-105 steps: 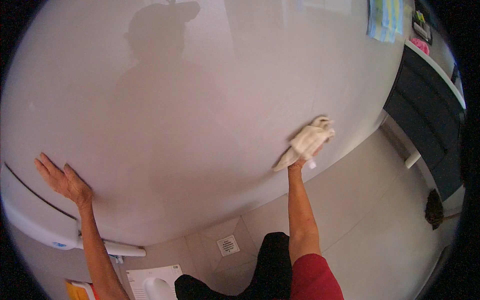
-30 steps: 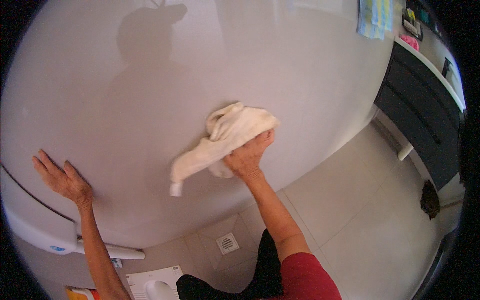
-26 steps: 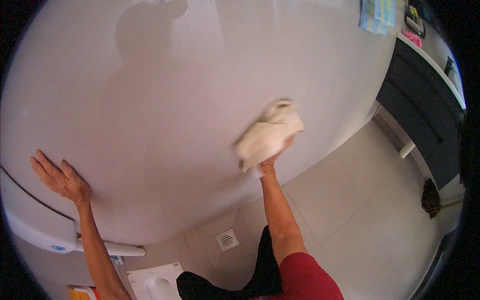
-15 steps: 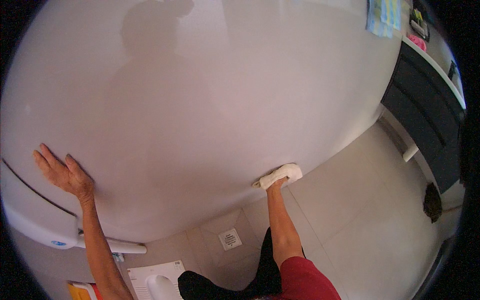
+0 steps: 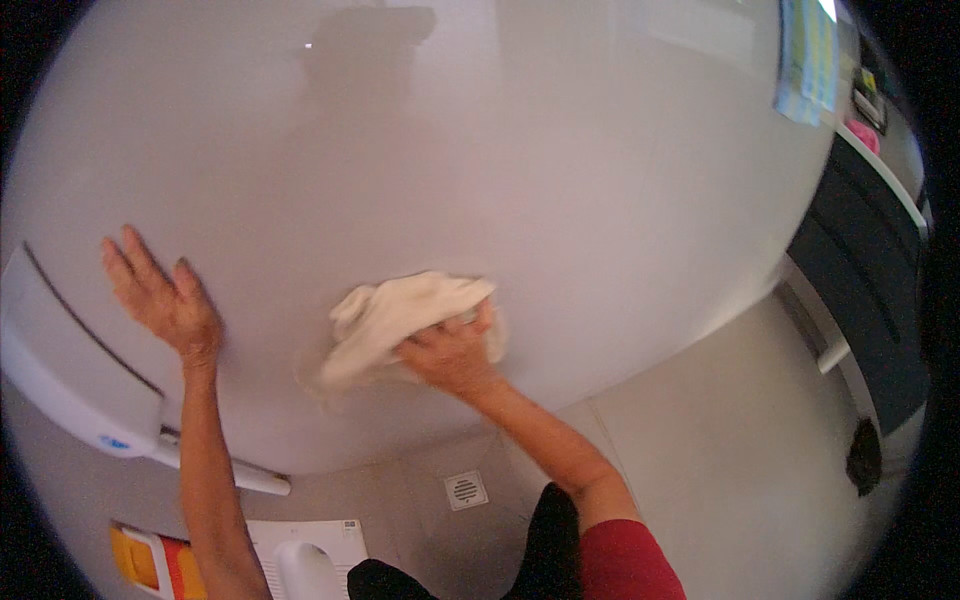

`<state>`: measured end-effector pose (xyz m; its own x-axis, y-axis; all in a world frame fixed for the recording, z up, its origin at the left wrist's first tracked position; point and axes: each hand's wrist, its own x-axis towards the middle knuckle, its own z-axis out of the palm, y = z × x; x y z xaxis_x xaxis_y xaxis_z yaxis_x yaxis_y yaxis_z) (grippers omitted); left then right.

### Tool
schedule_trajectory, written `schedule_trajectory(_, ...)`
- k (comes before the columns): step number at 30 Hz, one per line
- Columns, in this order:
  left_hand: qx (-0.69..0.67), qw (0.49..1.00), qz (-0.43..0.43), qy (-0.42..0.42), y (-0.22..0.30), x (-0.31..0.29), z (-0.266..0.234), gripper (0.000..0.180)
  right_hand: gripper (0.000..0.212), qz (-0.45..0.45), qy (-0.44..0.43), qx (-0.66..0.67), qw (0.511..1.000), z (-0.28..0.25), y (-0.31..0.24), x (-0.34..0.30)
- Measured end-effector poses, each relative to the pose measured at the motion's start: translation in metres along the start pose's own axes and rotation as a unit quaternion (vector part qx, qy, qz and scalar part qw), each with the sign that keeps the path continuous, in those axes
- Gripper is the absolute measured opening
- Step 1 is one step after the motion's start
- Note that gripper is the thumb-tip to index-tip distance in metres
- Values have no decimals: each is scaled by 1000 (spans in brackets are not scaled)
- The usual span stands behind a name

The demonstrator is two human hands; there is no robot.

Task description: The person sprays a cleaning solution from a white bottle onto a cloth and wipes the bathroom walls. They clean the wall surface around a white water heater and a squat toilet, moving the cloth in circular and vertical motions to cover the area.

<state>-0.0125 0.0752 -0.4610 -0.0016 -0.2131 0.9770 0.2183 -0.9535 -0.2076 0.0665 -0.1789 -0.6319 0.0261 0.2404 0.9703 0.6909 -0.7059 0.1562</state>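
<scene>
My right hand point(image 5: 448, 352) presses a cream cloth point(image 5: 405, 310) against the glossy pale wall point(image 5: 560, 200). Its fingers bend into the folds, and the cloth's lower left edge is smeared by motion. To the left, my left hand point(image 5: 165, 305) lies on the same wall with the palm toward it and fingers apart, holding nothing. Just beside that hand is a white cistern point(image 5: 75, 360) with a dark curved seam.
Below are a white squat toilet point(image 5: 310, 565), a white pipe point(image 5: 260, 480) and a square floor drain point(image 5: 466, 490). A yellow and red object point(image 5: 155, 560) stands at the lower left. At right are a dark cabinet point(image 5: 870, 270) and a blue-yellow striped towel point(image 5: 808, 60).
My right hand has moved up and left along the wall with the cloth, which is now more spread out. My left hand stays flat on the wall. The view has shifted somewhat.
</scene>
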Motion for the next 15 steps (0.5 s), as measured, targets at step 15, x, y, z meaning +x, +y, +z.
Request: schedule_trajectory(15, -225, 846, -438, -205, 117, -155, -125, 57, 45, -26, 68, -32, 997, -5, -1, 97)
